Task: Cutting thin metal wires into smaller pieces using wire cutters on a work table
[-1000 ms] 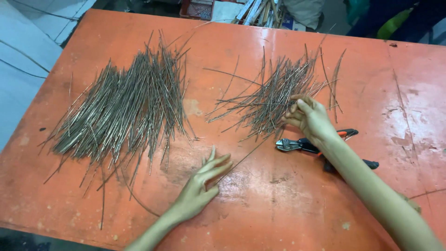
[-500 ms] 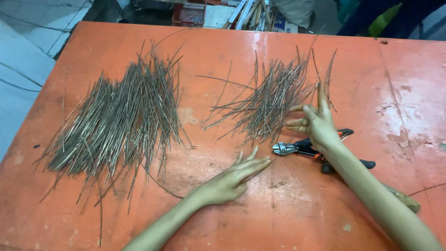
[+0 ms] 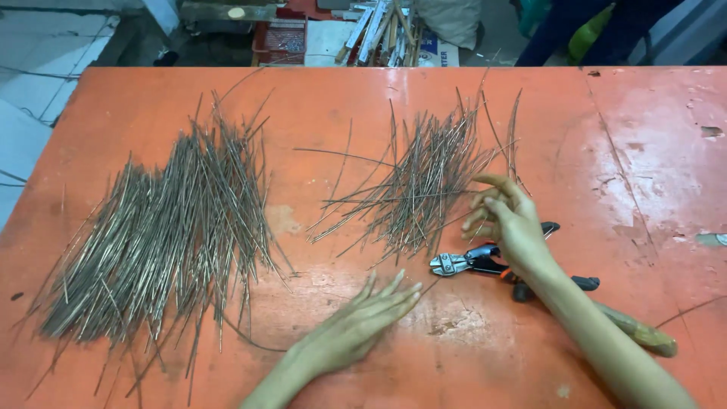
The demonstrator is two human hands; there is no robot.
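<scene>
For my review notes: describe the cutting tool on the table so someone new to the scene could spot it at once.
On the orange table, look right of centre, below the smaller wire pile. The cutters lie flat under the right hand, metal head pointing left toward the left hand. They are the only jointed tool with dark handles; everything else nearby is thin loose wire.

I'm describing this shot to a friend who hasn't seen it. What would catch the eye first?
Two heaps of thin metal rods on an orange table: the large pile at the left, the smaller pile mid-table. The right hand hovers at the smaller pile's edge, above wire cutters; the left hand lies flat nearer the camera.
</scene>
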